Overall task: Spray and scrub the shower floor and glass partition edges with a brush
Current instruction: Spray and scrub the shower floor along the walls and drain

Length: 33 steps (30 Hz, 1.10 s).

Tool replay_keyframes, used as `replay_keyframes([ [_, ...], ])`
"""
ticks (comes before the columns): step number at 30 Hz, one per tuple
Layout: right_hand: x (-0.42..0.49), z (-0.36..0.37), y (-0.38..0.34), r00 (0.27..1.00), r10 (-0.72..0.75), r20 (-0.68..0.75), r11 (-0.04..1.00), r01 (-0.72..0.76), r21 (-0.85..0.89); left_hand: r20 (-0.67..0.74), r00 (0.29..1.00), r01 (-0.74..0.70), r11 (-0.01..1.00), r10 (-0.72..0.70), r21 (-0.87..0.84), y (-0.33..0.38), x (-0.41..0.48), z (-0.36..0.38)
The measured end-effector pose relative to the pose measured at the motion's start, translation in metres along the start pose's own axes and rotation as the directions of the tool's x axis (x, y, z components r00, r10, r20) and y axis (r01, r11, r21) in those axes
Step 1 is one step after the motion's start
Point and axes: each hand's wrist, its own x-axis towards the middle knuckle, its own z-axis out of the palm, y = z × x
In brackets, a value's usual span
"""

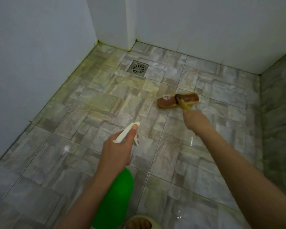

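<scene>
Head view: right hand (195, 120) clamped round the yellow handle of the scrub brush (168, 102). The brown brush head is bristles-down on the tiled shower floor (92, 103), right of centre, its long axis left-right and the handle slanting back toward the person. Left hand (117, 149) grips the green spray bottle (116, 200), thumb along the white trigger head, nozzle pointing away toward the brush. Floor drain (137, 68) lies near the far corner.

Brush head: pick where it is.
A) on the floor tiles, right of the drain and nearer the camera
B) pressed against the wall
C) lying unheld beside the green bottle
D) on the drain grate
A: the right hand holds the brush by its handle, head on the floor tiles, drain farther off to its left.
</scene>
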Motion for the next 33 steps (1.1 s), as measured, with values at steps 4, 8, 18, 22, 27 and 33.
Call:
replay_keyframes([
  [4,-0.006,-0.007,0.017,1.000,-0.011,0.000,1.000,0.011,-0.011,0.004,0.999,-0.034,0.997,0.034,0.063,0.000,-0.004,0.006],
  [8,-0.066,0.039,0.060,0.995,0.101,0.004,0.994,-0.101,0.037,0.042,0.998,-0.040,0.994,0.036,0.098,0.001,-0.003,0.012],
  [18,-0.053,-0.004,0.078,0.995,0.101,0.025,0.995,-0.101,0.005,0.158,0.983,-0.135,0.954,0.094,0.268,-0.014,-0.019,0.032],
  [22,-0.097,0.020,0.105,0.967,0.243,0.080,0.966,-0.249,0.073,0.142,0.988,-0.086,0.969,0.054,0.230,-0.016,-0.017,0.042],
  [27,-0.049,-0.022,0.085,0.973,0.204,0.111,0.934,-0.227,0.276,0.231,0.971,-0.129,0.942,0.057,0.311,-0.017,-0.026,0.056],
  [33,-0.032,-0.013,0.108,0.957,0.218,0.194,0.815,-0.287,0.504,0.204,0.974,-0.157,0.948,0.102,0.276,-0.015,-0.031,0.061],
])
